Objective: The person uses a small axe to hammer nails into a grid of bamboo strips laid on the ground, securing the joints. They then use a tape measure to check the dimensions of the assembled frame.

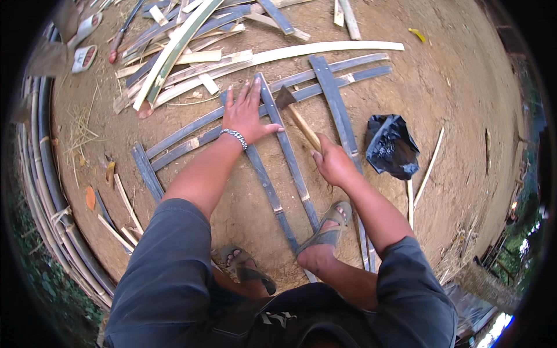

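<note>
My left hand [243, 116] lies flat with fingers spread, pressing on dark bamboo slats where they cross. One long upright slat [288, 159] runs beside its thumb; another upright slat [264, 180] passes under the palm. Two crosswise slats [194, 127] run beneath them, forming a lattice on the ground. My right hand [336, 163] is closed around the wooden handle of a hatchet [303, 124]. Its dark metal head is close to the upright slat, near my left thumb; whether it touches is unclear. My right sandal [328, 232] rests by the lower ends of the upright slats.
A pile of split bamboo strips [185, 64] lies at the far left. To the right of the lattice sits a crumpled black plastic bag [391, 145]. Long bamboo poles [55, 191] line the left edge. A pair of light slippers [84, 58] lies far left on bare earth.
</note>
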Motion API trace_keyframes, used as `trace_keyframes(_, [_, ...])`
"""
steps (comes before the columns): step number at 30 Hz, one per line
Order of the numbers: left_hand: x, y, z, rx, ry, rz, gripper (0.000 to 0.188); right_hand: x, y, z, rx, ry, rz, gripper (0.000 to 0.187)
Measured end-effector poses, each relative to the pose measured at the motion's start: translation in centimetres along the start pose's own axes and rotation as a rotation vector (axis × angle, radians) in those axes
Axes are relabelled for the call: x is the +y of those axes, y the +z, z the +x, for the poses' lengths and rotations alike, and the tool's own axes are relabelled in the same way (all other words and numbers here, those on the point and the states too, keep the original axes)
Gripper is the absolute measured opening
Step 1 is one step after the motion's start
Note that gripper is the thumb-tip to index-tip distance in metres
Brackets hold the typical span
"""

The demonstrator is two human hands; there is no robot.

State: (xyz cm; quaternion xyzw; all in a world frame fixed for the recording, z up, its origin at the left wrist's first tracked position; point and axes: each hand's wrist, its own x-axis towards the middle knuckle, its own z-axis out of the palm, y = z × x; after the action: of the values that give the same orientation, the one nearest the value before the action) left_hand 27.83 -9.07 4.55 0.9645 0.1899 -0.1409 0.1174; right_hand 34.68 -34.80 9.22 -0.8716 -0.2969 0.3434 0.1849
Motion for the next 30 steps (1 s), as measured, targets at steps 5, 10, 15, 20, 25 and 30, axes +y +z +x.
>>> trace_keyframes(5, [0.6, -0.5, -0.1, -0.024, 0.023, 0.072, 0.137, 1.3, -5.4, -5.8, 0.042, 0.018, 0.061, 0.051])
trace_keyframes(10, [1.8, -1.9, -0.1, -0.121, -0.023, 0.120, 0.128, 5.3, -11.0, -17.4, 0.044, 0.114, 0.087, 0.051])
trace_keyframes(15, [7.4, -1.4, 1.0, 0.136, 0.107, -0.060, 0.088, 11.2, -10.5, -32.3, 0.286, 0.311, 0.013, 0.046])
trace_keyframes(20, [18.7, -1.5, 1.9, 0.189, 0.575, -0.611, 0.026, 14.1, -0.4, -36.1, 0.692, 0.712, 0.554, 0.030])
trace_keyframes(25, [28.1, 0.2, 2.6, -0.005, 0.853, -0.515, 0.016, 14.0, 1.9, -36.5, 0.717, 0.893, 0.947, 0.021])
trace_keyframes(30, [33.2, 4.6, 6.1, -0.098, 0.827, -0.189, 0.014, 12.7, 5.9, -39.0, 0.709, 0.961, 1.079, 0.021])
